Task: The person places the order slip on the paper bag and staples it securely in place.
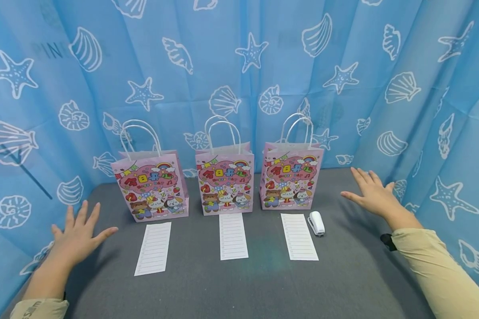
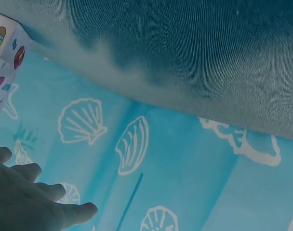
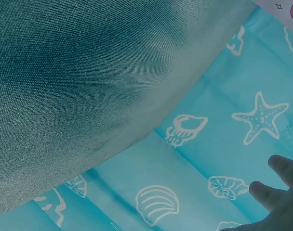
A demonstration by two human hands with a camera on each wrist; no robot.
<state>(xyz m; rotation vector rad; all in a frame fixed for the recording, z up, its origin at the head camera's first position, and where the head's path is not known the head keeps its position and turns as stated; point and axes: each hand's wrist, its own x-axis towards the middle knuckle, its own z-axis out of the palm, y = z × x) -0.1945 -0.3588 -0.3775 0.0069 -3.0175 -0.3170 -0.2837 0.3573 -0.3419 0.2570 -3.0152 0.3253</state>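
My left hand (image 1: 76, 239) hovers at the table's left side with fingers spread, holding nothing. On the right, my right hand (image 1: 373, 193) is likewise spread and bare, nearest the stapler. Three pink paper gift bags with white twisted handles stand in a row: a left bag (image 1: 155, 186), a middle bag (image 1: 225, 184) and a right bag (image 1: 290, 179). In front of each lies a ruled white paper slip: the left slip (image 1: 153, 248), the middle slip (image 1: 233, 237) and the right slip (image 1: 299, 237). A small white stapler (image 1: 316, 223) sits beside the right slip.
A grey cloth-covered table (image 1: 191, 288) carries everything. Behind it and along both sides hangs a blue curtain (image 1: 223, 57) printed with white shells and starfish, close behind the bags.
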